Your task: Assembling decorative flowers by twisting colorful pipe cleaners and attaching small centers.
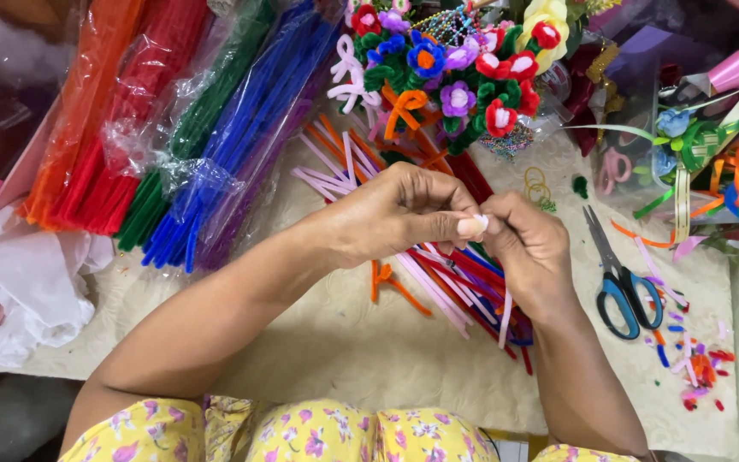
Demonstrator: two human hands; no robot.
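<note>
Fuzzy pink pipe cleaner [505, 310] is pinched between both hands above the table [361, 342]; left hand [395, 212] and right hand [528, 248] are closed on its top end. Clear plastic bags [190, 128] hold long orange, red, green and blue stems. Scissors [622, 282] lie nearby.

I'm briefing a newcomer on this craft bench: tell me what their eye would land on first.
First, the two hands meeting mid-table, the left hand and right hand pinching a pale pink pipe cleaner above a loose heap of coloured ones. Next, the bouquet of pipe-cleaner flowers at top centre, and the bagged bundles of orange, red, green and blue stems fanned along the left.
</note>
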